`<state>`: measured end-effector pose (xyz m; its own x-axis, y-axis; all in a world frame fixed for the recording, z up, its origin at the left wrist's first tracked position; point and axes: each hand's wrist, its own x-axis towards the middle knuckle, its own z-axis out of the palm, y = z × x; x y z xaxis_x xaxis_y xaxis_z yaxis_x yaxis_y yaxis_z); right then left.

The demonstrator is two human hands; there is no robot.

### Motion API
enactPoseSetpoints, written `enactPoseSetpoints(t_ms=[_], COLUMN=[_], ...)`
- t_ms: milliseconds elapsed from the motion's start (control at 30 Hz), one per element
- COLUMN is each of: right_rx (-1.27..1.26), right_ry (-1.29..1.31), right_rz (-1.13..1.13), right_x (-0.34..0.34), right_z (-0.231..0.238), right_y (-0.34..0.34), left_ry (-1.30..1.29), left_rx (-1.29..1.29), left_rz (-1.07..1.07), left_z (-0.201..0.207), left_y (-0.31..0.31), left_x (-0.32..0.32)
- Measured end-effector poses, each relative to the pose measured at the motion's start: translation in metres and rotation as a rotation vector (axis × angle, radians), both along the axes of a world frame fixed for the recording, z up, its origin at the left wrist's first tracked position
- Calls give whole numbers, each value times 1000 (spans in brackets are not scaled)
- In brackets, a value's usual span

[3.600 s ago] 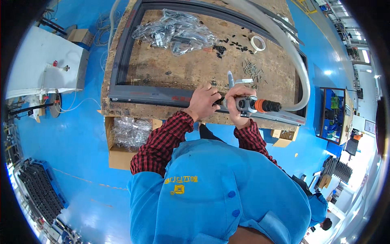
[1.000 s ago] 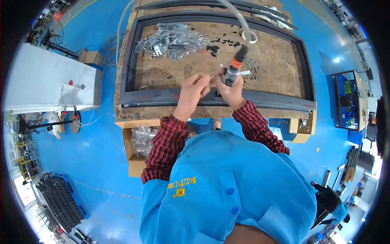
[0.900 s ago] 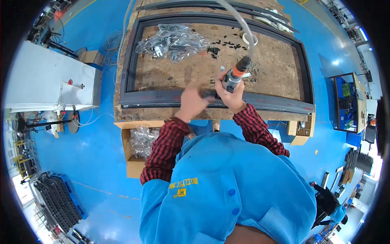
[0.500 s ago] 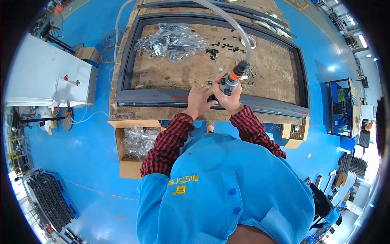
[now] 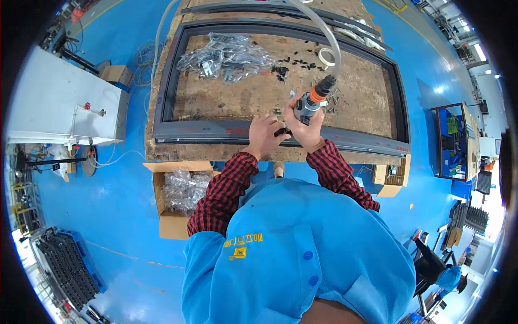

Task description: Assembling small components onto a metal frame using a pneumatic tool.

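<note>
The wooden table (image 5: pixel 243 101) reached past the grey frame (image 5: pixel 199 127) on its near side, leaving a narrow strip of wood along that edge. The frame lay flat, its near rail closest to the person. Inside it, exposed wood ran from the left rail to the hands, and more from the tool's right to the right rail. Plastic-wrapped parts (image 5: pixel 226 56) filled the far left corner area. The power tool (image 5: pixel 307 109) stood tilted over the near rail, its hose (image 5: pixel 336 54) arching away. The right hand (image 5: pixel 305 132) was clamped round it; the left hand (image 5: pixel 263 136) rested on the rail just beside, fingers bent, its grip impossible to tell. Beyond lay a tape roll (image 5: pixel 320 55), then loose screws (image 5: pixel 335 100) and small black pieces (image 5: pixel 280 71).
</note>
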<state>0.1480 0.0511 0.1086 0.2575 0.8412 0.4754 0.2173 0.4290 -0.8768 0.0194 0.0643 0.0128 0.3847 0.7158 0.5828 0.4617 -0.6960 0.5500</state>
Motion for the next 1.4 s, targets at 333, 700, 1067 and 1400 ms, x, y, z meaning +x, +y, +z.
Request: enactPoseSetpoints(t_ms=[333,700,1067,1400], right_rx=[-23,33,95,82], right_ry=[62,81,194,22], right_rz=[6,-35,-9,56], right_x=[22,70,71,65], right_z=[24,10,-10,0], right_y=[-8,-32,-31,-33], left_ry=[-174,-1267,36,159], left_rx=[-197,-1473,-730,-422], left_rz=[-185,-212,99,23], left_z=[5,23,39,32], left_y=[-2,-20,-25,-14], left_x=[5,-11,19,18])
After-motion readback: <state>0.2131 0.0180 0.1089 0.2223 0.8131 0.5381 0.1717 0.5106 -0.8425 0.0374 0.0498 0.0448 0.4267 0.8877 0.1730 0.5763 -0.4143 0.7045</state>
